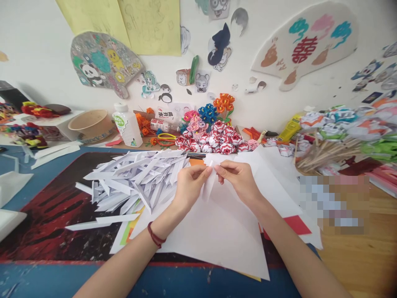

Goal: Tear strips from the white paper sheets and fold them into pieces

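Between my two hands is a narrow folded strip of white paper (208, 185), held upright above the sheets. My left hand (191, 182) pinches its upper left side with thumb and forefinger. From the other side my right hand (237, 176) pinches the strip's top edge, fingers curled. Under them lies a stack of large white paper sheets (217, 240), with coloured sheets showing at its edges. To the left of my left hand spreads a heap of folded white paper strips (136, 178), a few lying apart at its near side.
A dark red and black mat (62, 207) covers part of the blue table (186, 285). Along the wall stand red-and-white paper flowers (217, 138), a white bottle (127, 126) and a round tub (91, 124). Wooden sticks (322, 151) lie at the right.
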`<state>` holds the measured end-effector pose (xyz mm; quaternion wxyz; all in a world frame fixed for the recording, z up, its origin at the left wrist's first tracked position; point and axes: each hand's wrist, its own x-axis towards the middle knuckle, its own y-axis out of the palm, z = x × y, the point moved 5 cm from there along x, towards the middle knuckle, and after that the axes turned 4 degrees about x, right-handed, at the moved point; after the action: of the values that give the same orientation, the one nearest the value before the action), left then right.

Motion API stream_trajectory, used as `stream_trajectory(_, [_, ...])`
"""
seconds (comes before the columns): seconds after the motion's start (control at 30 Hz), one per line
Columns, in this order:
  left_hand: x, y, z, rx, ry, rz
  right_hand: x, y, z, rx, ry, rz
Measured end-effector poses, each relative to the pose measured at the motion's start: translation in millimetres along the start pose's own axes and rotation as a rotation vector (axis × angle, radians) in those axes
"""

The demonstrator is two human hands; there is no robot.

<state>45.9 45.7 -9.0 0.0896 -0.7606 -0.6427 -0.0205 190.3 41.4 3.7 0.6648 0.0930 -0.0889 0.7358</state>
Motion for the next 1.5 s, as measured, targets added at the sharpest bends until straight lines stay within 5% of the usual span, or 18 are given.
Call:
stream_trajectory(0.47, [-1,-9.3,-15,0.339,0.112,-0.072,-1,1,3,-0.016,-0.016,0.039])
stream_trajectory(0.73, [0,-8.8,-19,0.219,0.194,-0.043,-3,6,6,-0.027,-0.012,0.127])
stream_trajectory(1.03, [-9,-12.5,-32,0.44,0.272,-0.169,-5,10,4,-0.094,0.045,0.167])
stream_trajectory(1.23, [-10,-8.5,-33,0.443,0.23,-0.102,-5,16,4,-0.092,0.066,0.309])
stream_trajectory(1.5, [-8,2.4,-24,0.33,0.173,-0.021,-4,10,6,-0.048,0.028,0.231])
